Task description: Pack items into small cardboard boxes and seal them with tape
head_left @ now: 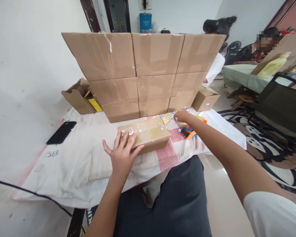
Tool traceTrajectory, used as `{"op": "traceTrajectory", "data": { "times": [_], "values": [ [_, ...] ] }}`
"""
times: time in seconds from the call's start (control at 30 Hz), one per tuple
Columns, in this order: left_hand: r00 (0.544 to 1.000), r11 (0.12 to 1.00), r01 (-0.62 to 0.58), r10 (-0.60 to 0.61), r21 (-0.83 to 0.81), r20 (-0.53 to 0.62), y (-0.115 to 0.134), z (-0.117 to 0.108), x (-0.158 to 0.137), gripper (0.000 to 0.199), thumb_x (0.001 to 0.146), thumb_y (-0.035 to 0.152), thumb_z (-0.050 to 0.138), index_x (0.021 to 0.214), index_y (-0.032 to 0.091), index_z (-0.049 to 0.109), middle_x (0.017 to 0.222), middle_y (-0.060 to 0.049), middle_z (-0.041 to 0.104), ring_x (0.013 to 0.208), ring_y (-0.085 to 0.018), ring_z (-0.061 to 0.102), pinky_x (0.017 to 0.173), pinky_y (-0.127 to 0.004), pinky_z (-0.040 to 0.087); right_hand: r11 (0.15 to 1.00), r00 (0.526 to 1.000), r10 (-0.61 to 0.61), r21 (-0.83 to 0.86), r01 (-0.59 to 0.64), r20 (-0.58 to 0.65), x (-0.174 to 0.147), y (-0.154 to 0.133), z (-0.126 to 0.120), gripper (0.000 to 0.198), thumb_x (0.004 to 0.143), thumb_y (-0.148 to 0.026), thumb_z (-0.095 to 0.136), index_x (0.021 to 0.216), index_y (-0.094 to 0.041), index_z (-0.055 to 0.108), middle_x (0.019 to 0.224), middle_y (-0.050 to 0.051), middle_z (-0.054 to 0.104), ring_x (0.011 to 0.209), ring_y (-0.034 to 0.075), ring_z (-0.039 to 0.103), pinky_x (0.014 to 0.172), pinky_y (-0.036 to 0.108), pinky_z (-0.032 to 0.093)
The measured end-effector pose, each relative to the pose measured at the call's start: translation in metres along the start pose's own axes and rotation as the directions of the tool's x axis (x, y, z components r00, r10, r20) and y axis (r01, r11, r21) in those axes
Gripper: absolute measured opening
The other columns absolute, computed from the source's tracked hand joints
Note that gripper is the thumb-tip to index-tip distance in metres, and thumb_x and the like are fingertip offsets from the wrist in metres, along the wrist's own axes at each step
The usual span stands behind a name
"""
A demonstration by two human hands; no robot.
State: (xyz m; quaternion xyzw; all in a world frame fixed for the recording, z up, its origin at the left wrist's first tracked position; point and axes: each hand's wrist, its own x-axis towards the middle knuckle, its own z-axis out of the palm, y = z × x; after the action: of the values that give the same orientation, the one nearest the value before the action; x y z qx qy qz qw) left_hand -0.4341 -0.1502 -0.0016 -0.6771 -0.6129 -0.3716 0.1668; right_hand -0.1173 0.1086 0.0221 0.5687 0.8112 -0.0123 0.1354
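Note:
My left hand (pixel 123 151) lies with spread fingers on the near left edge of a taped cardboard box (pixel 150 131). That box lies lengthwise on the cloth-covered table. My right hand (pixel 181 116) reaches down beyond the box's far right corner, beside a yellow patterned flat piece (pixel 166 118). Its fingers are curled, and what they hold, if anything, is hidden. Close to my right forearm lies an orange and blue tool with a dark part (pixel 188 132). Behind both hands rises a wall of stacked cardboard boxes (pixel 155 87), three high and three wide.
An opened carton (pixel 77 98) stands left of the stack, a closed small box (pixel 206 98) right of it. A black phone (pixel 61 132) rests on the table's left side. Another person (pixel 249 52) sits at a table at the right, behind a dark folding chair (pixel 281 105).

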Motion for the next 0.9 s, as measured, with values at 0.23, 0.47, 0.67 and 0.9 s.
{"op": "traceTrajectory", "data": {
  "times": [0.23,0.47,0.67,0.9],
  "values": [
    [0.992,0.999,-0.051,0.051,0.007,-0.118,-0.029,0.001,0.0,0.069,0.087,0.06,0.063,0.145,0.025,0.051,0.12,-0.011,0.074,0.122,-0.033,0.064,0.122,-0.056,0.01,0.997,0.996,-0.055,0.051,0.059,-0.077,0.011,-0.022,0.005,0.038,0.093,-0.022,0.054,0.128,-0.024,0.065,0.135,0.013,0.063,0.121,0.028,0.06,0.096,0.036,0.047],
    [0.989,0.996,-0.091,0.088,-0.023,-0.123,-0.05,0.002,0.006,0.072,0.087,0.067,0.055,0.142,0.019,0.054,0.119,-0.014,0.074,0.115,-0.032,0.067,0.12,-0.053,0.022,0.992,0.993,0.019,0.124,-0.005,-0.116,0.01,-0.035,0.01,0.026,0.091,-0.014,0.052,0.108,-0.017,0.071,0.118,0.015,0.07,0.108,0.027,0.066,0.084,0.031,0.048],
    [0.979,0.986,-0.162,0.157,-0.027,-0.127,-0.046,0.006,0.008,0.077,0.085,0.065,0.062,0.146,0.02,0.049,0.117,-0.012,0.075,0.115,-0.032,0.067,0.119,-0.052,0.026,0.945,0.918,0.238,0.295,-0.143,-0.316,-0.031,-0.042,0.002,0.033,0.1,-0.02,0.034,0.112,-0.013,0.064,0.105,0.017,0.072,0.097,0.026,0.069,0.074,0.03,0.046],
    [0.977,0.982,-0.187,0.183,-0.029,-0.107,-0.035,0.003,0.006,0.075,0.083,0.058,0.068,0.147,0.023,0.049,0.119,-0.012,0.074,0.121,-0.032,0.064,0.12,-0.052,0.027,0.634,0.79,0.456,0.773,0.035,-0.41,-0.121,-0.08,0.033,0.021,0.095,-0.032,0.051,0.095,-0.02,0.068,0.082,0.004,0.074,0.07,0.018,0.066,0.065,0.026,0.04]
  ]
}}
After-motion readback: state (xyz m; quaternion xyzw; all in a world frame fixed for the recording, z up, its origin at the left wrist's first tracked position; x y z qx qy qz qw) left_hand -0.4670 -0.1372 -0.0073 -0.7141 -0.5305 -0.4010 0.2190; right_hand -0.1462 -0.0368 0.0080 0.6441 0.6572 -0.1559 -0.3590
